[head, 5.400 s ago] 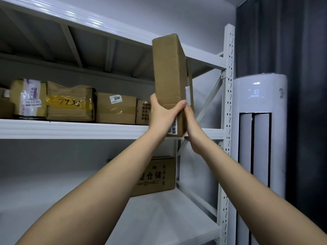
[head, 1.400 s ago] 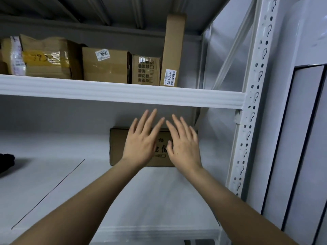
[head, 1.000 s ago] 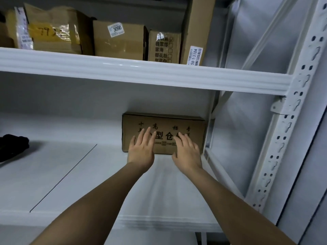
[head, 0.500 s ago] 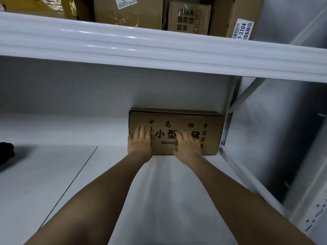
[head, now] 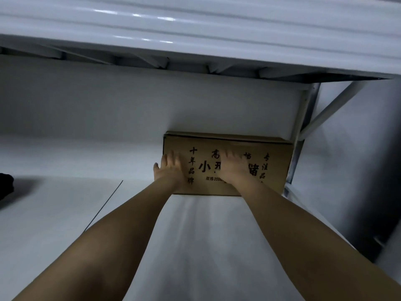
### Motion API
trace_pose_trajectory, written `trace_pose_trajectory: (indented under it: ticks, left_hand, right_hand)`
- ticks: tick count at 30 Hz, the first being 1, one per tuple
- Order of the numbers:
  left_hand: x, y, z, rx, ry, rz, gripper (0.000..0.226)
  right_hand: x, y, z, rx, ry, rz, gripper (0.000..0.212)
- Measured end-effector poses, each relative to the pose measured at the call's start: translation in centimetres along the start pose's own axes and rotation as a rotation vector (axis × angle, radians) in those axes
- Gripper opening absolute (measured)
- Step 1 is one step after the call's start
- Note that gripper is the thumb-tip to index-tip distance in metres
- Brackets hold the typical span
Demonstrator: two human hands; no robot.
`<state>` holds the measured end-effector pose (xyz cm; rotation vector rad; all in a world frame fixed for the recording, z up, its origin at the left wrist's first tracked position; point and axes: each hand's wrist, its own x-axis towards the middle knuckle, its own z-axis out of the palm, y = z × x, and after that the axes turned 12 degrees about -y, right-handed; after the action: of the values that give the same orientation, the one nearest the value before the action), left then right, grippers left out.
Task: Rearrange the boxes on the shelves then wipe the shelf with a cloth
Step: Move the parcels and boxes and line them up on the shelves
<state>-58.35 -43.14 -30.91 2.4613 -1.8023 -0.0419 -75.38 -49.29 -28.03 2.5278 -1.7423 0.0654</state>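
Observation:
A brown cardboard box [head: 275, 168] with black printed characters stands at the back right of the white lower shelf [head: 195, 246], against the back wall. My left hand [head: 170, 169] lies flat on the box's front face near its left edge, fingers straight. My right hand [head: 233, 168] lies flat on the front face near the middle, fingers straight and spread. Both hands touch the box.
The upper shelf's white beam [head: 195, 33] hangs close overhead. A white upright post and a diagonal brace [head: 329, 111] stand just right of the box. A dark object [head: 5, 187] lies at the shelf's far left edge. A thin seam [head: 104, 207] crosses the shelf board.
The view has dropped and moved in under the upper beam, so the upper boxes are out of sight. Both hands stay flat on the box front; the right hand has slid slightly higher.

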Motion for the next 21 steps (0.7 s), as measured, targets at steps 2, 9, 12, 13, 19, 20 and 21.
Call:
trace_pose_trajectory:
  ticks: [2, 9, 12, 13, 19, 20, 21]
  left_hand:
    - [1.0, -0.1, -0.1, -0.023, 0.003, -0.013, 0.084]
    - [3.3, -0.5, -0.9, -0.127, 0.025, -0.037, 0.084]
    - [3.8, -0.4, -1.2, -0.163, 0.011, -0.058, 0.087]
    - [3.8, -0.4, -1.2, -0.17, 0.003, -0.061, 0.088]
    - [4.6, 1.3, -1.8, -0.098, 0.057, -0.03, 0.092]
    - [4.7, 1.8, -1.9, -0.082, 0.084, -0.011, 0.095]
    - [4.8, 2.5, -2.1, -0.056, 0.101, 0.012, 0.096]
  right_hand:
    - [1.3, 0.0, -0.2, -0.008, -0.001, -0.014, 0.076]
    - [4.7, 0.5, -0.9, -0.013, 0.091, -0.104, 0.079]
    - [5.9, 0.9, -0.6, -0.014, 0.099, -0.117, 0.076]
    - [6.1, 1.0, -0.3, -0.016, 0.087, -0.116, 0.075]
    - [6.2, 1.6, 0.2, -0.021, 0.126, -0.155, 0.068]
    - [6.0, 1.6, 0.2, -0.035, 0.152, -0.161, 0.066]
    - [5.8, 1.7, 0.2, -0.049, 0.182, -0.168, 0.065]
